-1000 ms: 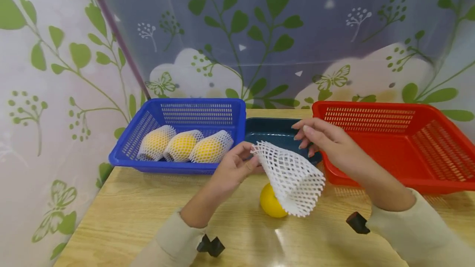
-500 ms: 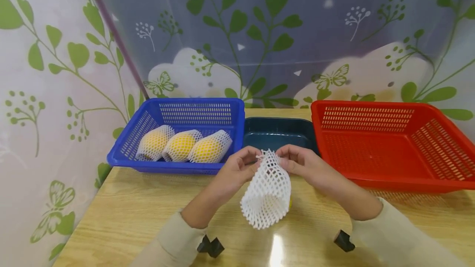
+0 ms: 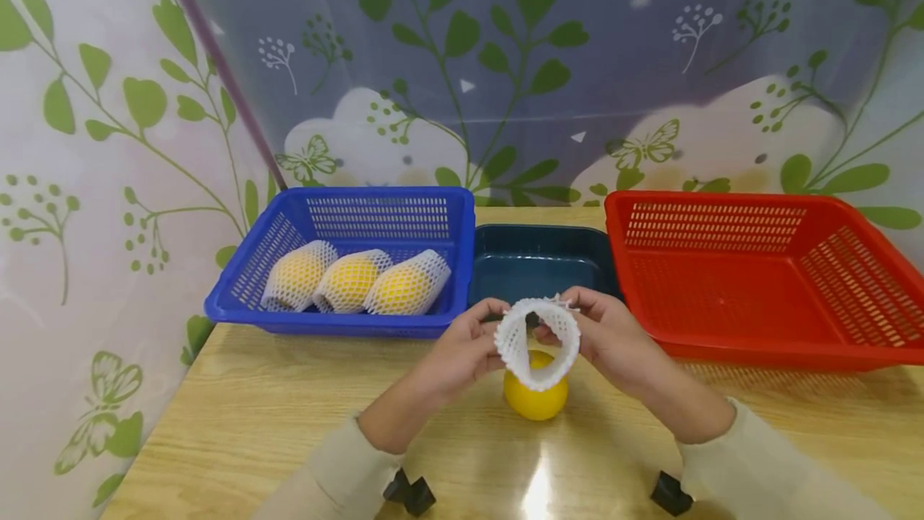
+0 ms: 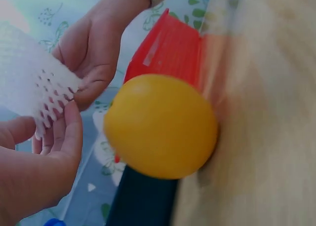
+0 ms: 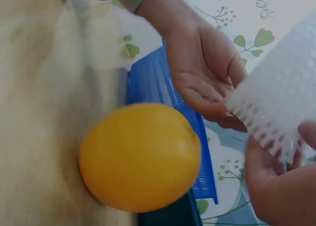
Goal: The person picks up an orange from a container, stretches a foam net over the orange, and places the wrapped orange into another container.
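A white foam net sleeve (image 3: 514, 343) is held up between both hands, its wide round mouth turned toward me. My left hand (image 3: 458, 351) pinches its left side, thumb and fingers at the mesh edge. On the other side, my right hand (image 3: 619, 347) grips the sleeve too, with some fingertips seen through its opening. Below and behind the sleeve, a smooth, rounded yellow fruit (image 3: 536, 401) sits on the table, touched by neither hand. Both wrist views show this fruit (image 4: 160, 127) up close, apart from the sleeve (image 5: 281, 83).
On the left, a blue basket (image 3: 339, 327) holds 3 yellow fruits (image 3: 408, 287) in white foam nets. A dark green tray (image 3: 541, 233) stands at the back middle, beside a red basket (image 3: 751, 295) on the right. The wooden table (image 3: 303, 392) meets a leaf-patterned curtain behind.
My right hand has come from over the dark tray to grip the sleeve. The sleeve has turned from hanging down to having its mouth face me, showing the fruit on the table again.
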The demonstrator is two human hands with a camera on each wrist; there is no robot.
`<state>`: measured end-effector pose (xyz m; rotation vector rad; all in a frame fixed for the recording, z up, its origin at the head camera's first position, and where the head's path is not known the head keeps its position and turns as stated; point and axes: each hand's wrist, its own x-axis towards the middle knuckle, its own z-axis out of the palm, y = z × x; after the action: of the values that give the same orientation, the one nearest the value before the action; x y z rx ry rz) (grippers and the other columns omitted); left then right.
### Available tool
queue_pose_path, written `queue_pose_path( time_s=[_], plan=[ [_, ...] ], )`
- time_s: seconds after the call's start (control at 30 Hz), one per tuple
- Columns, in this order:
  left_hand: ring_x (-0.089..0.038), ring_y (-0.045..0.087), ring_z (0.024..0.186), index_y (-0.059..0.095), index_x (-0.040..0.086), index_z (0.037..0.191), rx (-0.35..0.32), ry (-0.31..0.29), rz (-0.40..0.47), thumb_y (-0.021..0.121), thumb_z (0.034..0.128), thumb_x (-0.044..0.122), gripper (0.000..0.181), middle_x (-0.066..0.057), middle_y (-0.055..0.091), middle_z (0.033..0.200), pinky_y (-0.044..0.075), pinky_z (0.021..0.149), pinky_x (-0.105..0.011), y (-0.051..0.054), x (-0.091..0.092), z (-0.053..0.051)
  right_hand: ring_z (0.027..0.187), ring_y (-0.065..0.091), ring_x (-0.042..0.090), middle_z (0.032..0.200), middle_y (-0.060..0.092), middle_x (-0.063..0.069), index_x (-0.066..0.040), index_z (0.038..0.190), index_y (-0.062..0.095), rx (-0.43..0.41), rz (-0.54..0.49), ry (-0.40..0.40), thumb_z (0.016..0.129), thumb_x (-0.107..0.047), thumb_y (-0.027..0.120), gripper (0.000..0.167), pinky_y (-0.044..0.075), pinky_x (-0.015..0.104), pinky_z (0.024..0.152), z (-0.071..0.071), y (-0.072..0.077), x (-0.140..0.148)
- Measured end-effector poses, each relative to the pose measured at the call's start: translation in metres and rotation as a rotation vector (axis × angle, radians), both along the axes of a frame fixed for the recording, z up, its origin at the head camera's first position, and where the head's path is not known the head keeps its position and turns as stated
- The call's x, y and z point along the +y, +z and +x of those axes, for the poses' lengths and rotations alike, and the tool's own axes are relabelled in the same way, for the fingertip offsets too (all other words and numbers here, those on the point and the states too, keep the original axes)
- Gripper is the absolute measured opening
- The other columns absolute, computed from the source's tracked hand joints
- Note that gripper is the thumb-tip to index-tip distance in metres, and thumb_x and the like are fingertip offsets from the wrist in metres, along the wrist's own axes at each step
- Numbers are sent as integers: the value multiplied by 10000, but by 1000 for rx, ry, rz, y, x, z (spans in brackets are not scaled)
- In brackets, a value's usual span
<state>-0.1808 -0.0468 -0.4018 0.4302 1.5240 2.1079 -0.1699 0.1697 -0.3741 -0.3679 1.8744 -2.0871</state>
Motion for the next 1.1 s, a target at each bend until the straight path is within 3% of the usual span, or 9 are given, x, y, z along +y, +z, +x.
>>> queue_pose_path(
  time_s=[0.07, 0.13, 0.3, 0.43, 0.5, 0.67, 0.83, 1.0, 1.1],
  plan=[
    [-131, 673, 827, 410, 80, 1217, -63, 6, 40, 442, 1000, -6, 236, -6, 669, 964, 561, 795, -273, -2, 1, 2, 822, 628, 146, 931, 641, 7, -110, 964, 559, -66, -95, -17, 1007, -82, 515, 67, 554, 259, 801, 1, -3, 0],
    [-142, 682, 820, 385, 117, 1253, -101, 21, 73, 440, 1016, 30, 258, 2, 684, 953, 563, 809, -298, -3, 2, 3, 789, 627, 148, 951, 655, 1, -100, 1082, 538, -108, -119, -33, 1003, -57, 497, 98, 560, 250, 744, 3, -7, -1],
    [-140, 625, 833, 390, 196, 1231, -82, 24, 165, 523, 1014, 160, 257, 18, 645, 989, 547, 779, -271, -7, 1, 5, 853, 623, 157, 1065, 640, -24, -63, 1330, 379, -153, -48, -88, 1010, -126, 522, 356, 559, 251, 706, 7, -14, -3],
    [-143, 580, 897, 462, 181, 1160, -48, -24, 213, 561, 980, 61, 237, -14, 556, 1087, 549, 752, -263, -11, -2, 8, 764, 597, 141, 972, 642, -20, -63, 1271, 399, -151, -23, -122, 1022, -166, 503, 288, 523, 227, 629, 10, -19, -1],
    [-142, 587, 912, 491, 163, 1137, -54, -33, 193, 553, 960, -11, 255, -25, 530, 1125, 559, 753, -258, -13, -3, 9, 735, 585, 136, 935, 645, -18, -27, 1254, 433, -143, -15, -125, 1028, -135, 481, 255, 505, 228, 602, 12, -21, 0],
    [-142, 615, 887, 510, 104, 1155, -78, -7, 69, 553, 921, -92, 308, -50, 524, 1138, 567, 763, -260, -15, -6, 11, 781, 627, 149, 951, 675, -3, 96, 1306, 477, -147, 2, -118, 1018, -93, 477, 345, 570, 271, 719, 16, -25, 6],
    [-151, 614, 927, 492, 15, 1236, -60, 8, -50, 598, 890, -112, 383, -80, 522, 1195, 561, 773, -269, -19, -6, 13, 828, 634, 156, 995, 682, -6, 118, 1313, 470, -171, -9, -95, 970, -38, 427, 380, 568, 283, 784, 18, -30, 13],
    [-154, 602, 967, 453, -65, 1281, -19, -1, -90, 598, 862, -158, 454, -110, 511, 1228, 559, 785, -273, -23, -7, 16, 882, 619, 136, 1073, 654, -11, 139, 1368, 367, -180, -37, -21, 904, 17, 440, 486, 553, 231, 788, 21, -35, 22],
    [-143, 592, 950, 439, -95, 1296, 0, -1, -119, 583, 848, -184, 479, -123, 504, 1237, 554, 783, -259, -25, -9, 17, 866, 605, 125, 1099, 632, -5, 155, 1412, 296, -138, 10, 15, 877, 25, 458, 573, 543, 202, 740, 23, -40, 25]
  ],
)
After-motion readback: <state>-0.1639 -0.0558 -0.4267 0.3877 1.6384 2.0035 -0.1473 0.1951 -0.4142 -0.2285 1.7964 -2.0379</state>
